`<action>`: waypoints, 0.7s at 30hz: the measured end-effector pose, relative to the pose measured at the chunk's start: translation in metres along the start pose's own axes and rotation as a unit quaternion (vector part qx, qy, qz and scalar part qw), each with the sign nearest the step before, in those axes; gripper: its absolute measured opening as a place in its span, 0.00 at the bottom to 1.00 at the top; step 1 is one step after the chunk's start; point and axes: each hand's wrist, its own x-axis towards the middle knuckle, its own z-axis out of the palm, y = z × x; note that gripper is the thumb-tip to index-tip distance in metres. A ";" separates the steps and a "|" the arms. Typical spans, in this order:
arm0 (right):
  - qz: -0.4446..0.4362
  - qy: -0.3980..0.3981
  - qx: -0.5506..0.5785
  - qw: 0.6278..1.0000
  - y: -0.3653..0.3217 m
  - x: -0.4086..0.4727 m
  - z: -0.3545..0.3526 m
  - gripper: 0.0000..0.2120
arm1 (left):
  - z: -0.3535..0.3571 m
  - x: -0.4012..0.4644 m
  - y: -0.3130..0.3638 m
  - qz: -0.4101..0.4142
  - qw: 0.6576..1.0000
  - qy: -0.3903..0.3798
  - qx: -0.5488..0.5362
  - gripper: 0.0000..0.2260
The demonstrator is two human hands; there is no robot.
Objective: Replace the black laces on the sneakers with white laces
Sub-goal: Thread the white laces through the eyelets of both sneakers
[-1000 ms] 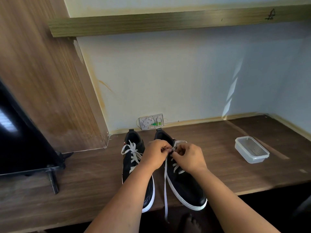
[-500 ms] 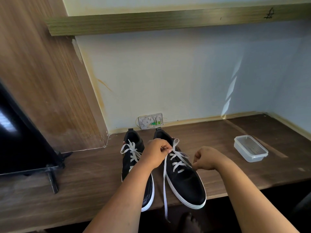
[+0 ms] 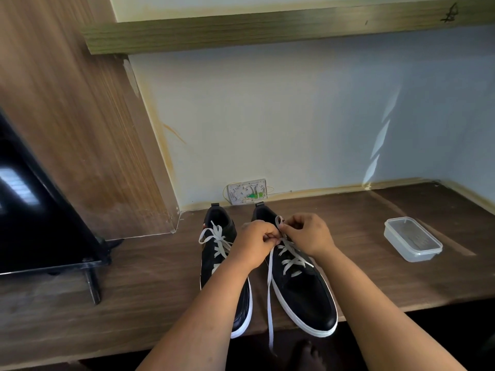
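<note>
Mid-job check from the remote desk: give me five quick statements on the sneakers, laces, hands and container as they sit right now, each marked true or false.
1. Both hands work at the top of the right sneaker. True: the left hand and right hand pinch its white lace there.
2. The left sneaker carries black laces. False: its laces are white.
3. One lace end hangs past the front edge of the wooden shelf. True.
4. The plastic container stands between the sneakers. False: it sits apart, to the right of both.
5. The container has no lid on. False: a clear lid covers it.
</note>
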 end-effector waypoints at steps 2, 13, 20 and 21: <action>-0.021 -0.001 0.006 1.000 -0.002 0.003 0.001 0.06 | 0.001 0.001 -0.001 -0.001 1.000 0.003 -0.001 0.03; 0.058 0.013 0.104 0.993 0.000 -0.002 -0.023 0.05 | -0.003 -0.001 0.012 -0.236 0.955 -0.171 0.054 0.12; 0.056 -0.346 -0.015 0.936 -0.011 -0.035 -0.025 0.14 | -0.018 -0.008 0.037 -0.435 0.803 -0.109 -0.393 0.08; 0.054 -0.367 0.003 0.928 -0.012 -0.038 -0.019 0.15 | -0.018 -0.007 0.040 -0.432 0.771 -0.073 -0.462 0.09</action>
